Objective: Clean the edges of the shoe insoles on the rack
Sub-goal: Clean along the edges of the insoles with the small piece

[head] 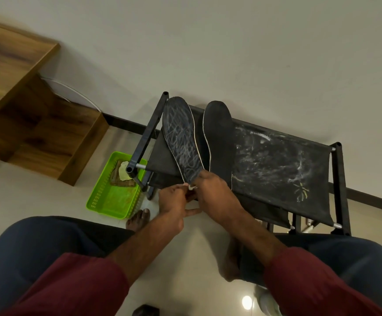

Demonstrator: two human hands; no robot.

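Observation:
Two dark insoles lie on the black fabric top of the shoe rack [276,169]. The left insole [181,135] is scribbled with whitish marks and has a pale edge. The right insole [219,137] is plain black with a white rim. My right hand [213,192] grips the heel end of the left insole. Right beside it, at the heel edge, my left hand [174,201] pinches a small white piece [191,187]; what that piece is cannot be told.
A green plastic basket [103,201] with a brownish brush-like item and a pale cloth stands on the floor left of the rack. A wooden cabinet [25,110] fills the upper left. My bare feet [140,218] and knees are below; the wall runs behind the rack.

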